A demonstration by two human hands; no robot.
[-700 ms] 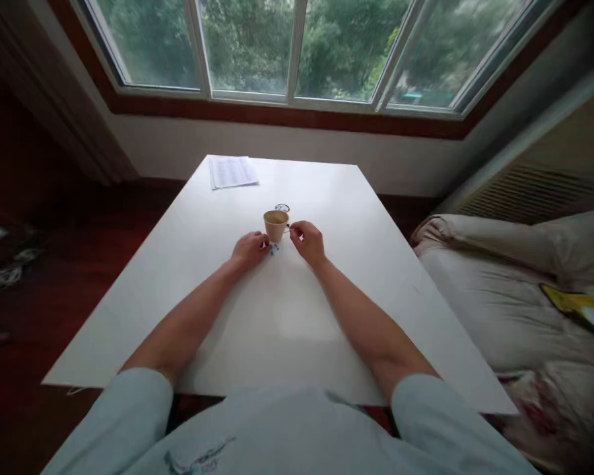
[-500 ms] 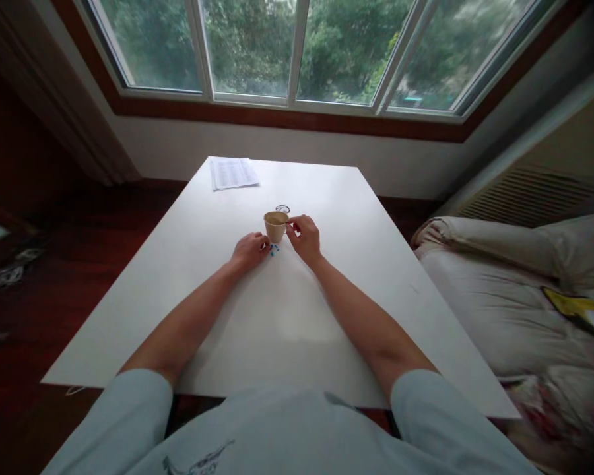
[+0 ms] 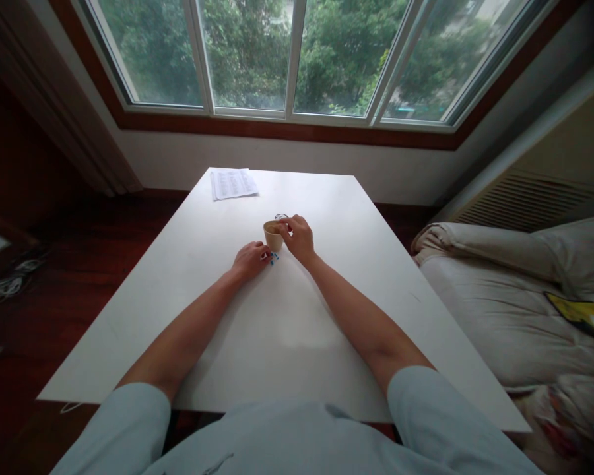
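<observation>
**Two hands at a small paper cup, white table by the window**

Right hand [image 3: 297, 239]: fingertips drawn together over the far-right part of the rim of the small tan paper cup [image 3: 272, 235]. They seem to pinch something tiny there; the item is too small to identify, and whether the fingers touch the rim cannot be told.

Left hand [image 3: 250, 259]: resting palm down on the table, fingers curled loosely, just beside the cup's base on its near-left side. Fingertips lie at a cluster of small bright blue pieces [image 3: 273, 259]; whether any piece is gripped cannot be told.

Small tan paper cup: upright, open mouth up, near the middle of the table's width and toward its far half, between the two hands. Contents not discernible.

Small blue pieces: on the tabletop, in front of the cup's base, touching or nearly touching the left fingertips.

Small dark ring-shaped object [image 3: 281, 216]: on the table just behind the cup, partly hidden by the right hand.

White rectangular table [image 3: 188, 277]: bears all of the above.

Printed sheet of white paper [image 3: 233, 183]: lying flat at the far-left corner, well apart from the cup.

Cream cushioned seat [image 3: 515, 310]: to the right of the table, a yellow item [image 3: 571, 307] lying on it.
</observation>
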